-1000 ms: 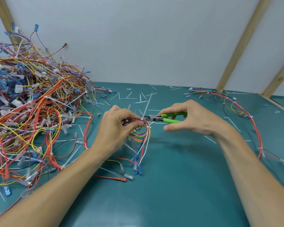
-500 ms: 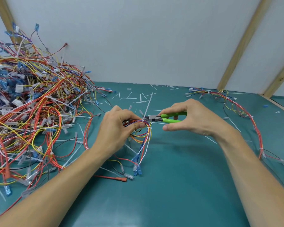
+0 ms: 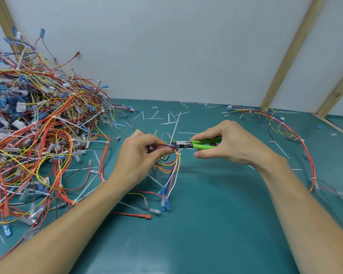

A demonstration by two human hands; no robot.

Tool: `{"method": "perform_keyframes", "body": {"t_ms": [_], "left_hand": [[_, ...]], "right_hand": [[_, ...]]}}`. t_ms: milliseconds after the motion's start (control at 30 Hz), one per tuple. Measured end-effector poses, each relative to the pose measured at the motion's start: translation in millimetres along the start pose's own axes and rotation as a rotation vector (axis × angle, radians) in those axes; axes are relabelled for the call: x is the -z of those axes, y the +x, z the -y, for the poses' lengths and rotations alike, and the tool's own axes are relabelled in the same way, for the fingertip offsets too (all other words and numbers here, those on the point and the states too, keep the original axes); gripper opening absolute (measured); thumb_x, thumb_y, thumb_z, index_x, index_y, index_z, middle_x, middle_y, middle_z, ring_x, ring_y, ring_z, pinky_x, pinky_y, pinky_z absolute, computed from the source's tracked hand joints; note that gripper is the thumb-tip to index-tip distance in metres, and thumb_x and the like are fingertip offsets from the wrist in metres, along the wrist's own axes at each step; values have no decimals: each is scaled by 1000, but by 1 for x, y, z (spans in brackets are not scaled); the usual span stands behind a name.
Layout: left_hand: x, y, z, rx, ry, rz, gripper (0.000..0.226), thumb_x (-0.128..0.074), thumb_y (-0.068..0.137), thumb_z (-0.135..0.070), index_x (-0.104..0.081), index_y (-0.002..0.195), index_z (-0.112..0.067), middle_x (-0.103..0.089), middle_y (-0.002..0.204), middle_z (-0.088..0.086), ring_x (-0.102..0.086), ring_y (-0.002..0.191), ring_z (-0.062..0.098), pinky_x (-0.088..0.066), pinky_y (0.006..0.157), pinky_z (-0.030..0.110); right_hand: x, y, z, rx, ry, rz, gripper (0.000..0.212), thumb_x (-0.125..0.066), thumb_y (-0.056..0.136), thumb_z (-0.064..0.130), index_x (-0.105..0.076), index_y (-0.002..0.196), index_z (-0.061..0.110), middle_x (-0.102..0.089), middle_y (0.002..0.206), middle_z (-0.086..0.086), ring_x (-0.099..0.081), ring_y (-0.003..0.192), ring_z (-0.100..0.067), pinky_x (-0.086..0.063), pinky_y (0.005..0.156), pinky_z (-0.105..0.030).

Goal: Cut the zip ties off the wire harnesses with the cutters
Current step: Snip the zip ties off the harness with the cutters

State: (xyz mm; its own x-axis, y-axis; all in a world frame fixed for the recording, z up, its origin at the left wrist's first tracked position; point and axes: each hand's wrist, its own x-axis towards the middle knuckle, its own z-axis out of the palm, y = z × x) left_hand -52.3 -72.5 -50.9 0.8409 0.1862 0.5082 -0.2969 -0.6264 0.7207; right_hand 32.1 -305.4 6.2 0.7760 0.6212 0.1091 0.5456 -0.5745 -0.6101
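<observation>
Green-handled cutters [image 3: 194, 144] sit in my right hand [image 3: 232, 144], fingers curled over the handles and the thumb stretched out beneath; the steel nose points left and meets the bundle right at a white zip tie [image 3: 171, 144]. I cannot tell whether the blades have closed on it.

My left hand [image 3: 141, 157] pinches the wire harness [image 3: 171, 167] just left of that tie, thumb pressed over the blue, red and yellow strands — below the pinch the wires fan downward and end in blue and clear terminals [image 3: 164, 202] resting on the teal mat [image 3: 206, 224]. Both hands hover near the middle of the mat, a little above it.

Cut zip tie scraps [image 3: 167, 118] lie scattered behind the hands toward the white wall [image 3: 166, 46]. A red lead with a red terminal [image 3: 136, 215] lies near the left forearm. A great heap of tangled harnesses [image 3: 32, 135] fills the left side, and a single long harness [image 3: 297, 139] curves along the right. Wooden battens [image 3: 289, 54] lean against the wall at the right.
</observation>
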Motion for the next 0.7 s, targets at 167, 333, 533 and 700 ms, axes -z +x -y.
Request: {"method": "perform_keyframes", "body": {"t_ms": [167,333,533,700], "left_hand": [[-1,0,0,-12,3,3,11,-72,67,-54,-67,77,-52,-53,73,-6,-52,76,7,-35,63,12],[-1,-1,0,-13,6,3,11,-71,67,-56,-67,76,-53,-54,72,-5,-52,77,9,-35,62,15],[0,-1,1,-2,0,0,14,-72,67,-57,-70,79,-51,-54,74,-2,-52,76,8,-36,63,17],[0,-1,2,4,-1,3,16,-72,67,-56,-71,81,-49,-55,76,2,-52,77,9,-36,63,16]], "right_hand": [[-1,0,1,-1,-9,0,34,-90,72,39,-72,96,57,-75,95,30,-71,100,-4,-55,98,-37],[-1,0,0,-21,-8,-8,29,-91,72,37,-79,97,45,-75,92,30,-71,97,-4,-56,94,-33],[-1,0,2,-22,-5,-26,28,-90,73,34,-78,94,47,-77,91,26,-72,95,-9,-57,92,-35],[-2,-1,3,-27,-5,-33,28,-90,73,32,-79,95,45,-76,89,27,-72,95,-9,-56,91,-33]]}}
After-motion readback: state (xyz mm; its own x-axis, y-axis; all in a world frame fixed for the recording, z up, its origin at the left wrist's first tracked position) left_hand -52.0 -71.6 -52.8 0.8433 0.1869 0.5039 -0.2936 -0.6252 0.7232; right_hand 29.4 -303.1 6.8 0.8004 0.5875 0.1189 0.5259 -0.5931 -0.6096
